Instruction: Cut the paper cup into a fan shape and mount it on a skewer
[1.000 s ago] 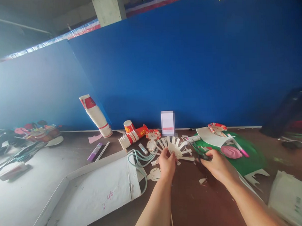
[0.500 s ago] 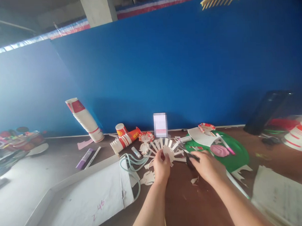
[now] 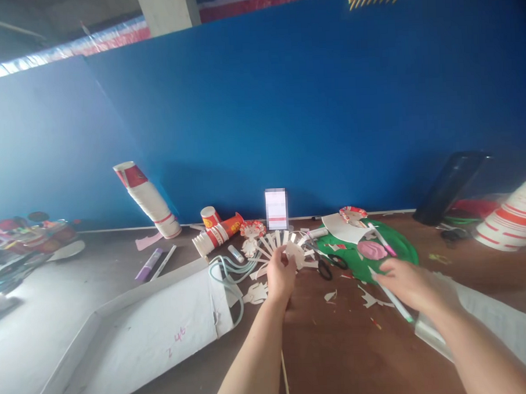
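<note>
My left hand (image 3: 282, 273) pinches a white paper cup (image 3: 295, 256) whose wall is cut into strips that fan out around its round base. On the right, my right hand (image 3: 401, 281) has its thumb and fingers closed around the upper part of a white marker with a green end (image 3: 397, 305), which lies slanted near the table surface. Black-handled scissors (image 3: 325, 269) lie beside the cut cup, partly over a green piece (image 3: 400, 244). A pink oval piece (image 3: 371, 250) and a marker with a pink end (image 3: 383, 241) rest just beyond my right hand.
A shallow white box (image 3: 134, 342) is at left, with pale cord (image 3: 231, 267) by its corner. Stacked paper cups (image 3: 152, 205) lean at the back left; another stack (image 3: 508, 224) stands right. Paper scraps (image 3: 372, 298) lie near a sheet (image 3: 490, 312). A blue partition (image 3: 259, 116) stands behind.
My right hand has let go of the scissors and moved right to the white marker. The scissors now lie on the table. My left hand keeps hold of the cut cup; the view has shifted slightly.
</note>
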Action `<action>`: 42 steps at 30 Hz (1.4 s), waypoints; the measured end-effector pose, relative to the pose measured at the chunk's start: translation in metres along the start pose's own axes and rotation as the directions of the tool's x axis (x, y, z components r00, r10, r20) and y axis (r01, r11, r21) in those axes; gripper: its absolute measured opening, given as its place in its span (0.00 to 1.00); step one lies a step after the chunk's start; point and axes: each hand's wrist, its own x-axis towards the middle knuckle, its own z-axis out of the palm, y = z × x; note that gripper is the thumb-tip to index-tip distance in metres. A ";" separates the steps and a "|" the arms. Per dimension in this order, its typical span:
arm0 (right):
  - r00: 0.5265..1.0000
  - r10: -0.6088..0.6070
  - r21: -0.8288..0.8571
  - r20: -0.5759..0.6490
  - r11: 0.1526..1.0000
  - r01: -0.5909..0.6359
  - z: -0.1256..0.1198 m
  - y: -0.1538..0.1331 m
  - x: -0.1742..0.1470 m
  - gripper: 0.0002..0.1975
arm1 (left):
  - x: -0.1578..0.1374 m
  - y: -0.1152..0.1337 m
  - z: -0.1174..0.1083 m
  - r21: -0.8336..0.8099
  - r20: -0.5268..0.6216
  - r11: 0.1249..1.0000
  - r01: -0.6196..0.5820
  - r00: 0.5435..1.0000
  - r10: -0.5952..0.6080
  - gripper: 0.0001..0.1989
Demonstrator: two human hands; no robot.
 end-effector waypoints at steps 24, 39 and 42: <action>0.878 -0.261 0.838 0.401 0.491 -0.237 0.028 -0.055 -0.086 0.19 | -0.135 0.007 -0.049 0.627 0.315 0.549 -0.553 0.824 0.471 0.14; 0.882 -0.443 0.683 0.160 0.695 0.225 0.063 -0.051 -0.105 0.15 | -0.145 -0.010 -0.039 0.686 0.490 0.440 -0.579 0.815 0.310 0.17; 0.825 -0.552 0.585 0.119 0.710 0.391 0.067 -0.048 -0.110 0.13 | -0.148 -0.009 -0.038 0.719 0.495 0.389 -0.576 0.817 0.297 0.16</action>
